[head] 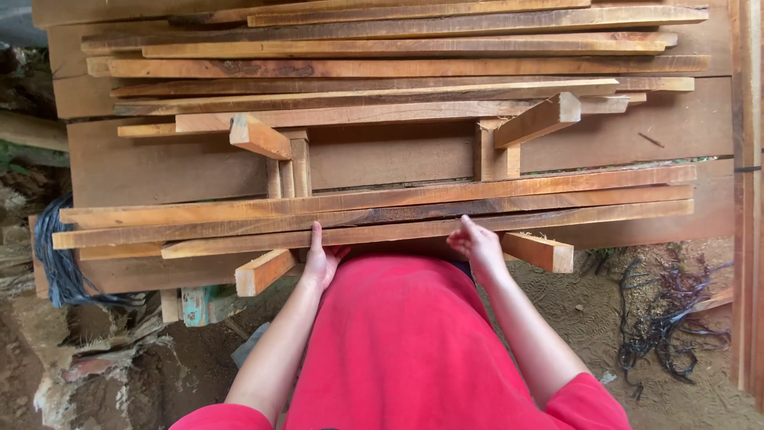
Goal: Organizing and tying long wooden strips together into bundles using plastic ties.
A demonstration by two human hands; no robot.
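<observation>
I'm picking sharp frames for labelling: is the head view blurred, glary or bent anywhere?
Head view: even, soft daylight, no glare; the left hand, right hand and the nearest wooden strip look sharp; the long strips bow slightly, like wide-lens distortion; the black cord tangle on the dirt is dimmer and less crisp.

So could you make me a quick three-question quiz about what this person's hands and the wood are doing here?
1. True or false: both hands touch the nearest long plank.
2. Which hand has its thumb raised against that plank's edge? A) left hand B) right hand C) neither
3. Fill in: the long planks rest across short wooden ______ that stick out towards the person.

Key:
1. True; each hand meets its near edge.
2. A
3. Crosspieces; another crosspiece end shows by the right hand.
</observation>
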